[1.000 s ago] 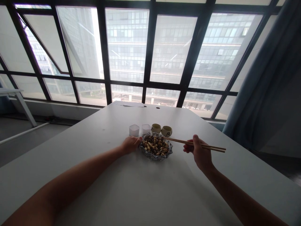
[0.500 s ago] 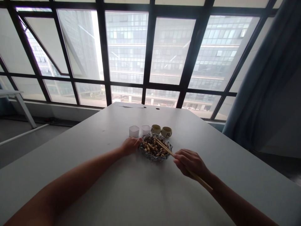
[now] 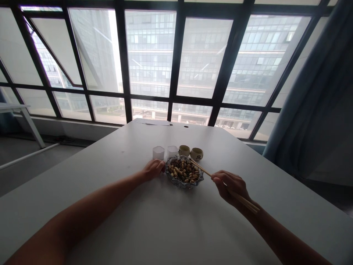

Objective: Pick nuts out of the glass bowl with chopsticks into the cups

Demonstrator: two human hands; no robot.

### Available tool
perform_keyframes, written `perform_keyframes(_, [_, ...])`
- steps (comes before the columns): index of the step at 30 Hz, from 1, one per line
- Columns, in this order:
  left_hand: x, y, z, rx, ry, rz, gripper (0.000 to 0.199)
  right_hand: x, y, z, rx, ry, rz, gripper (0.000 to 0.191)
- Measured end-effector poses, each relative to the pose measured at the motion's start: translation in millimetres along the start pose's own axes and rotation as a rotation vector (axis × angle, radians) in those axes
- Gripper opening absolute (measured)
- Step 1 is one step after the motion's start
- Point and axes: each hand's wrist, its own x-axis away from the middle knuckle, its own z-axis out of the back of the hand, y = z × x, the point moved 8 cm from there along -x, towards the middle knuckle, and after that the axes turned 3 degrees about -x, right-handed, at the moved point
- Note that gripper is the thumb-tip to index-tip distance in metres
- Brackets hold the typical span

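A clear glass bowl [image 3: 184,184] with a scalloped rim stands on the white table, filled with mixed nuts and seeds [image 3: 180,171], peanuts in the shell among them. The fingers of my left hand [image 3: 153,169] are closed on the bowl's left rim. To the right of the bowl, my right hand [image 3: 231,186] grips a pair of wooden chopsticks [image 3: 203,169], whose back ends lie along the wrist. Their tips are close together over the far right part of the bowl. Whether a small seed is pinched between them, I cannot tell.
Just behind the bowl stand two frosted cups [image 3: 158,152] and two yellowish cups [image 3: 196,154], one marked with a dark character. Papers [image 3: 153,122] lie at the far end of the table [image 3: 124,221]. A blue curtain [image 3: 298,110] hangs at the right.
My right hand has moved right with the chopsticks, and their tips have gone from the nuts toward the bowl's far right rim. My left hand still grips the bowl. The view has shifted slightly.
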Motion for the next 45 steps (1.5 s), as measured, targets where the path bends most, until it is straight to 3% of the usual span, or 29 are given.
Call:
perform_keyframes(10, [-6.1,-15.3,-4.2,-0.069,-0.011,0.156,0.061,11.8,31.6,11.3,0.007,0.099,-0.244,0.027])
perform_keyframes(20, [-11.9,-21.5,-3.1,-0.039,-0.002,0.229,0.041,18.9,45.1,9.5,-0.037,0.108,-0.352,0.026])
perform_keyframes(23, [-13.6,-23.8,-0.6,0.069,0.070,0.240,0.030,17.8,43.8,10.0,-0.053,0.110,-0.340,0.026])
perform_keyframes(27, [-11.8,-19.5,-0.5,0.200,0.173,0.226,0.040,18.1,44.0,10.6,-0.041,0.103,-0.331,0.027])
perform_keyframes(29, [-10.5,-9.3,7.1,0.142,0.268,0.121,0.035,19.8,46.1,10.4,-0.038,0.101,-0.338,0.027])
perform_keyframes(33, [-4.1,3.1,39.0,-0.163,0.570,-0.118,0.024,23.1,50.0,9.1,-0.060,0.099,-0.351,0.028])
perform_keyframes(36, [-10.1,-21.3,52.8,-0.260,0.642,-0.078,0.044,21.9,48.6,8.7,-0.075,0.104,-0.352,0.029])
perform_keyframes(40, [-27.7,-69.8,43.9,-0.110,0.490,0.115,0.087,17.4,43.9,7.0,-0.085,0.096,-0.352,0.033])
perform_keyframes(43, [-33.6,-88.1,29.1,-0.015,0.371,0.250,0.095,14.9,41.4,6.5,-0.094,0.089,-0.347,0.032])
perform_keyframes(45, [-33.1,-85.4,29.0,0.009,0.405,0.242,0.091,13.7,40.4,7.8,-0.101,0.096,-0.342,0.031])
